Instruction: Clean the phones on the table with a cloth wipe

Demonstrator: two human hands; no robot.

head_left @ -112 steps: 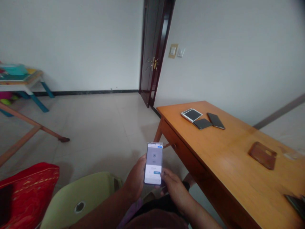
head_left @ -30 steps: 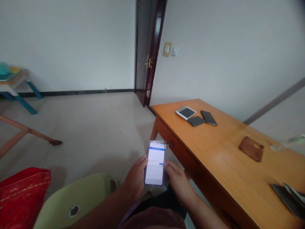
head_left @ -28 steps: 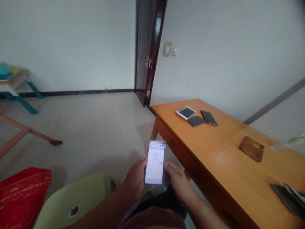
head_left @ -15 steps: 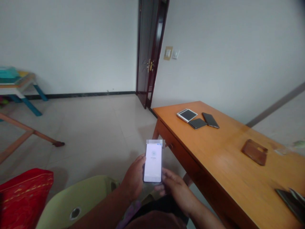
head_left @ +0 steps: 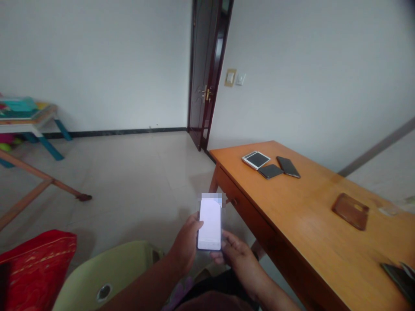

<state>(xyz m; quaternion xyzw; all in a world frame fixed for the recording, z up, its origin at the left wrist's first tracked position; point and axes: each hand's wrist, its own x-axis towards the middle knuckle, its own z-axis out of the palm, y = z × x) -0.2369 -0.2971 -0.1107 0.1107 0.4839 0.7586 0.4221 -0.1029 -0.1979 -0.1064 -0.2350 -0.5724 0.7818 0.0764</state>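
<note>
Two bare forearms reach forward from 6 o'clock, meeting at centre. The left hand (head_left: pixel 186 246) curls with thumb raised toward 1 o'clock; the right hand (head_left: pixel 238 255) cups underneath, fingers bent.

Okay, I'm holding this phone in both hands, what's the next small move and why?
Probably hold steady and wait before tapping: the phone shows an almost blank white screen with no visible button, while your left hand grips its edge and your right hand supports it from below.

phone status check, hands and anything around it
Left hand and right hand both grip the lit smartphone. Held upright above lap. Wooden table at right, apart.
</note>
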